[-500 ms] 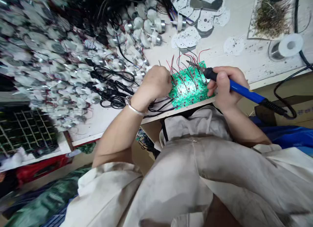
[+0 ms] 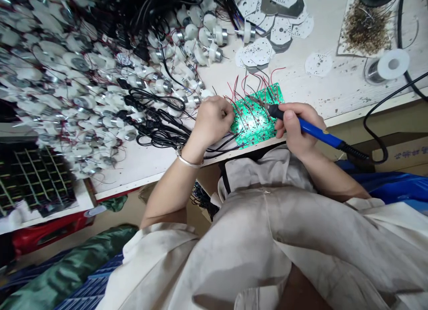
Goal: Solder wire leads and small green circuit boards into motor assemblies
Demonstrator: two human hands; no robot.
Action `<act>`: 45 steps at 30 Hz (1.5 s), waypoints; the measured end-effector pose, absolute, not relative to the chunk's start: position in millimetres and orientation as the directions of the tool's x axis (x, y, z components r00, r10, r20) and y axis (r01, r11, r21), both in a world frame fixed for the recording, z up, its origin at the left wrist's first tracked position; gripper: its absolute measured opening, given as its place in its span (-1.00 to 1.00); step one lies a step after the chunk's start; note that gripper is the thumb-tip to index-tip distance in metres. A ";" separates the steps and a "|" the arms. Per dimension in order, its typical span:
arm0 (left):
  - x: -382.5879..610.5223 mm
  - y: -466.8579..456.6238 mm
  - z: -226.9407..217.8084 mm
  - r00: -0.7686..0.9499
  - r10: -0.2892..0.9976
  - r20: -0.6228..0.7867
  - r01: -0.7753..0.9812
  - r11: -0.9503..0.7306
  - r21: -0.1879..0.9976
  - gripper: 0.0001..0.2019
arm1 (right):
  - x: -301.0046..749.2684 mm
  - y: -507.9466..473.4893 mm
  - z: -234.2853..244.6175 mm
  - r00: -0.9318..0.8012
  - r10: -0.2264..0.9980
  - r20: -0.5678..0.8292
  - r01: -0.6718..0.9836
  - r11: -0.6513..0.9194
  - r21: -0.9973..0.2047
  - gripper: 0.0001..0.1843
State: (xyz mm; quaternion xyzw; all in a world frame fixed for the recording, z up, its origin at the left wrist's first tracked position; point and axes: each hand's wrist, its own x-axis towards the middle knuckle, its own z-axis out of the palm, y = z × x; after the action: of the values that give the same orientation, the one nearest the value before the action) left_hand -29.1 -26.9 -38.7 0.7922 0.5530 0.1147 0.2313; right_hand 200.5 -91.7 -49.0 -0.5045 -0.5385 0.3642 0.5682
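A green circuit board [image 2: 256, 123] bristling with red and black wires lies at the near edge of the white bench. My right hand [image 2: 296, 127] is closed around a blue-handled soldering iron [image 2: 316, 132], its tip resting on the upper middle of the board. My left hand [image 2: 212, 118] is curled at the board's left edge, fingers pinched on the wires there; what exactly they grip is hidden. A silver bangle sits on that wrist.
A big heap of small white motors [image 2: 76, 87] with black leads covers the bench's left. White round boards [image 2: 257, 51] lie at the back, a solder spool [image 2: 389, 65] and a debris-covered pad [image 2: 366, 27] at the right. A gridded tray [image 2: 33, 176] sits low left.
The soldering iron's tip has moved left and down over the board, and my right hand followed. My left hand stays at the board's left edge.
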 end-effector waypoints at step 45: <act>14.3 100.6 13.8 0.580 0.808 -0.105 0.801 -0.589 -0.109 -0.86 | 209.8 -83.7 -88.4 0.095 0.727 0.680 0.690 0.445 -0.572 -0.61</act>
State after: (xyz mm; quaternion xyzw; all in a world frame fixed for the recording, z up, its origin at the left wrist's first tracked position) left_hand 14.3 100.6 13.8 0.8884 0.4527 -0.0719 -0.0248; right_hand 209.8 -83.7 -88.4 -0.5267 -0.6723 0.0178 0.5199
